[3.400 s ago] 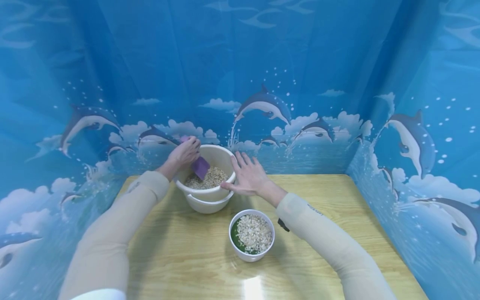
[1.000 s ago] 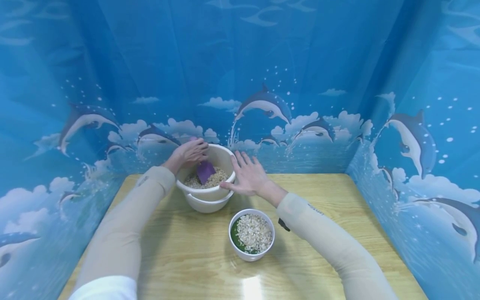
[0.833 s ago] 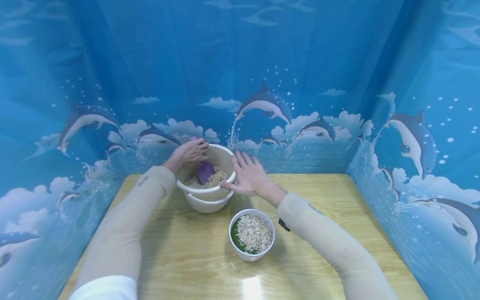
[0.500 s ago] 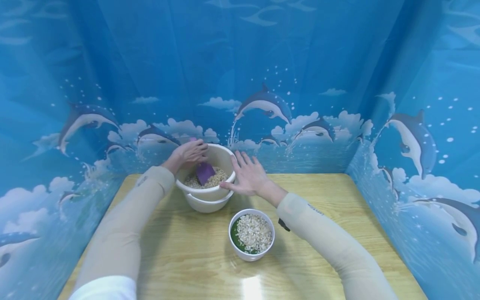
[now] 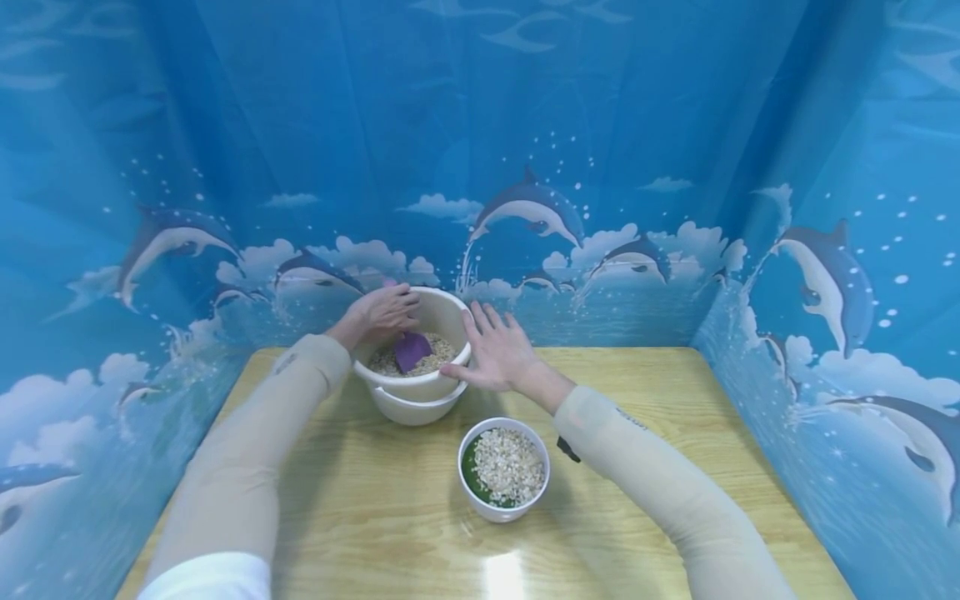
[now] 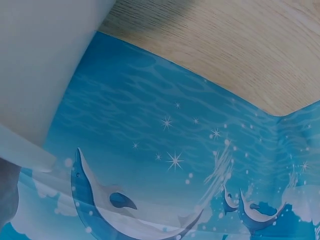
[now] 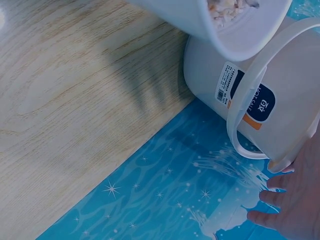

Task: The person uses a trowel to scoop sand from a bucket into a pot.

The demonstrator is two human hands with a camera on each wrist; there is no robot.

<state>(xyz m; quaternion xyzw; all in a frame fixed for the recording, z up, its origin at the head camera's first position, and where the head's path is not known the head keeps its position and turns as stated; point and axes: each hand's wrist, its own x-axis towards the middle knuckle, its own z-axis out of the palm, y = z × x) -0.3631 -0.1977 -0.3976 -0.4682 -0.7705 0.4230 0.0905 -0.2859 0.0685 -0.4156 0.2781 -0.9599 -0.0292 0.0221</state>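
My left hand (image 5: 381, 312) grips a purple scoop (image 5: 412, 352) by its handle, which is mostly covered by the fingers. The scoop's blade dips into pale grains (image 5: 438, 354) inside a white bucket (image 5: 418, 411). On the bucket's right side rests my right hand (image 5: 497, 350), fingers spread and thumb over the rim. Nearer to me, a white bowl (image 5: 501, 514) holds pale flakes heaped over a green inside. In the left wrist view only a sliver of the left hand (image 6: 7, 192) shows, with the scoop out of sight.
The wooden table (image 5: 375, 517) is enclosed by blue sheets (image 5: 637, 308) printed with dolphins, close behind the bucket. The right wrist view shows the bucket's carrying handle (image 7: 239, 107) hanging down over a label (image 7: 261, 102).
Over the last few seconds my left hand has moved slightly right, the scoop's blade shifting right and lower in the grains. My right hand, the bucket and the bowl have stayed put.
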